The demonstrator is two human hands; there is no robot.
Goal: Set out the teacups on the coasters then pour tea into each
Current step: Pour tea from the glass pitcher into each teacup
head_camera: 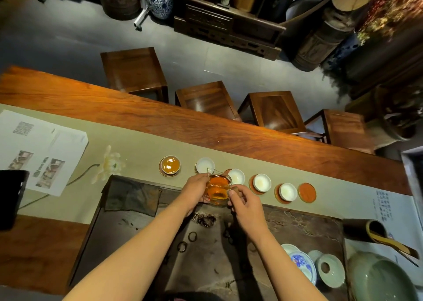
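Step in hand: pouring, judged from one cup full and the pitcher raised by the next.
Glass pitcher (217, 189): centre of the frame, amber tea inside, spout aimed up-left toward the second cup.
Left hand (196, 189): wrapped on the pitcher's left side, fingers closed on the glass.
Right hand (243, 203): pinched on the pitcher's handle side, thumb and fingers together on it.
Filled cup (170, 164): left end of the row, on its coaster, tea near the rim.
Second cup (205, 165): just up-left of the spout, pale inside, seemingly empty.
Third cup (236, 176): touching or just behind the pitcher's rim in this view, off-centre on its coaster.
Fourth cup (262, 182) and fifth cup (288, 192): right of the pitcher, each sitting partly off its red coaster.
Bare coaster (307, 192): right end of the row, no cup on it.
Cloth runner (142, 145): under the whole row, along the wooden bench (137, 108).
Risk, spill: small cup mouth, so a fast tilt likely to send tea onto the runner.
Risk, knock: pitcher close to the third cup; a sideways swing could nudge it further off its coaster.
Risk, overfill: shallow cups, little margin.
Risk, count: one coaster left without a cup.
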